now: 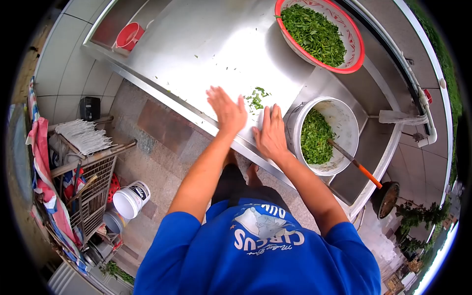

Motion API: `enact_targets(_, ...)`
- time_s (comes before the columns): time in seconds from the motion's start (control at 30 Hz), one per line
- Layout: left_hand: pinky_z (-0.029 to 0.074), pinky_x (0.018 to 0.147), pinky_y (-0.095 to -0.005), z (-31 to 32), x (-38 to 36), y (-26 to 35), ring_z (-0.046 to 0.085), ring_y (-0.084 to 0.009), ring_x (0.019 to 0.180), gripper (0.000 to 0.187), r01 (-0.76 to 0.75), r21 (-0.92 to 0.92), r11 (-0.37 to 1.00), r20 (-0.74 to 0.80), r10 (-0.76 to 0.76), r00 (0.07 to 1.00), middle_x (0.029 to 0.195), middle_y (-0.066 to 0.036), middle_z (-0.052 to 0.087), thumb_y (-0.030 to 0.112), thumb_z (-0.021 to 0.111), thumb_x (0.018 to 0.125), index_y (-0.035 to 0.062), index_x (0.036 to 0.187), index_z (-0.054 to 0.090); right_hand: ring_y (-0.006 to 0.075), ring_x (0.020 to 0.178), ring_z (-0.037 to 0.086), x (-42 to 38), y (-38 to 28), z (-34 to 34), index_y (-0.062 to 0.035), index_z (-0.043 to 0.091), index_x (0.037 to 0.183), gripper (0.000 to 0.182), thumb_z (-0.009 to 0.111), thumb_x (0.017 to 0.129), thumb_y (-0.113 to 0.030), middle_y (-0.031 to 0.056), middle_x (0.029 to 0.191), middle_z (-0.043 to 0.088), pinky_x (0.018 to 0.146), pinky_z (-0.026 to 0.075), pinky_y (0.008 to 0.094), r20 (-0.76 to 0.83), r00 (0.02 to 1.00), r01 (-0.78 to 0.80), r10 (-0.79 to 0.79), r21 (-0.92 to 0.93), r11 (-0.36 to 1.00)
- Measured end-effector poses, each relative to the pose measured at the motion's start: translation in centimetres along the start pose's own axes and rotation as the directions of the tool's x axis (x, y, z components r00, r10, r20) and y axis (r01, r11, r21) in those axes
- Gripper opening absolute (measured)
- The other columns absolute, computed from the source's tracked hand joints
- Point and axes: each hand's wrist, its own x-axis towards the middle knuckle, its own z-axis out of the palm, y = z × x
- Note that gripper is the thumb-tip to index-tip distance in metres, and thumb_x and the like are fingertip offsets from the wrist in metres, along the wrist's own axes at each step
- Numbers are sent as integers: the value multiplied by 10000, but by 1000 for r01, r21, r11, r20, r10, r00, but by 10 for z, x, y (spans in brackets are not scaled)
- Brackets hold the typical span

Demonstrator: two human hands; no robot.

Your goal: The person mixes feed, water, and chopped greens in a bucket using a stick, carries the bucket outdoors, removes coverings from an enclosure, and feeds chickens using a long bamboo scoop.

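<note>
A small pile of chopped green leaves [256, 98] lies on the steel counter [196, 54]. To its left is my left hand [227, 110], slightly blurred, fingers stretched and thumb apart, holding nothing. My right hand [272, 132] rests low over the counter just below the pile, fingers extended and also without anything in it. Immediately right of that hand, a white bucket [350, 120] stands in the sink and contains more chopped greens [314, 140]. A tool with an orange-ended handle [361, 168] leans out of the bucket; its working end is hidden.
A red-rimmed basin [360, 49] heaped with chopped greens sits at the upper right. At the far left end of the counter is a red scoop [129, 37]. On the floor, another white bucket [129, 201] lies tilted beside a wooden rack [96, 179].
</note>
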Motion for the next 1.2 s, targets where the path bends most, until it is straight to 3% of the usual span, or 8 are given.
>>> enact_targets(0.17, 105, 1241, -597, -18, 7, 11, 90, -551, 1513, 791, -262, -467, 845, -128, 229, 965, 1598, -416, 122, 349, 498, 1027, -171, 1525, 171, 549, 1492, 176, 71, 6, 31, 66, 279, 1547, 685, 517, 1016, -296, 406, 1570, 219, 1237, 140, 581, 29, 996, 84, -80, -221, 972)
enact_targets(0.23, 129, 1243, -584, -37, 26, -22, 99, -548, 1512, 773, -342, -296, 892, -240, 277, 930, 1594, -414, 147, 328, 511, 1020, -162, 1524, 192, 543, 1497, 170, 86, 4, 31, 55, 289, 1549, 658, 488, 1027, -293, 385, 1585, 216, 1240, 136, 581, 58, 984, 179, -171, -180, 967)
enact_targets(0.37, 90, 1250, -569, -59, 81, -101, 105, -565, 1504, 800, 18, 131, 991, -187, 7, 982, 1584, -427, 161, 385, 505, 1007, -156, 1523, 219, 521, 1490, 237, 77, 21, 28, 75, 365, 1517, 562, 440, 1026, -188, 357, 1573, 297, 1242, 219, 524, 194, 932, 354, -308, -292, 888)
enact_targets(0.57, 41, 1251, -568, -63, 104, -100, 56, -545, 1519, 845, 171, 188, 967, 5, -175, 985, 1603, -412, 132, 501, 399, 1025, -152, 1533, 225, 486, 1446, 365, 53, 23, 3, 181, 432, 1415, 568, 519, 932, -106, 372, 1503, 397, 1187, 362, 493, 336, 835, 548, -435, -441, 711)
enact_targets(0.87, 16, 1247, -581, -7, -22, 3, 11, -519, 1534, 712, -163, 38, 986, 125, 157, 980, 1623, -384, 107, 364, 354, 1064, -176, 1515, 241, 415, 1108, 657, 60, 43, 9, 145, 701, 1008, 356, 610, 775, -108, 293, 1124, 679, 863, 602, 390, 208, 704, 660, -679, -545, 517)
enact_targets(0.97, 51, 1245, -582, -5, -41, 23, 54, -528, 1527, 648, -158, -204, 966, 155, 191, 969, 1609, -383, 169, 292, 390, 1061, -171, 1500, 279, 340, 943, 676, 70, 47, 8, 84, 724, 860, 264, 611, 763, -134, 221, 965, 706, 780, 596, 374, 160, 767, 633, -622, -348, 691)
enact_targets(1.07, 71, 1249, -566, -18, -43, 23, 64, -522, 1529, 684, -154, -405, 902, 123, 220, 968, 1615, -374, 168, 301, 441, 1042, -167, 1507, 262, 301, 946, 685, 63, 60, -21, 28, 740, 900, 200, 608, 759, -22, 169, 1025, 723, 795, 589, 381, -77, 958, 266, -276, -116, 957)
enact_targets(1.2, 39, 1253, -552, -48, -41, 16, 38, -519, 1531, 789, -151, 53, 987, 171, 140, 975, 1618, -388, 118, 352, 488, 1010, -172, 1523, 196, 350, 949, 703, 20, 45, -115, 9, 742, 1000, 258, 616, 783, 68, 173, 1112, 726, 847, 577, 385, -377, 916, -24, 137, 289, 957)
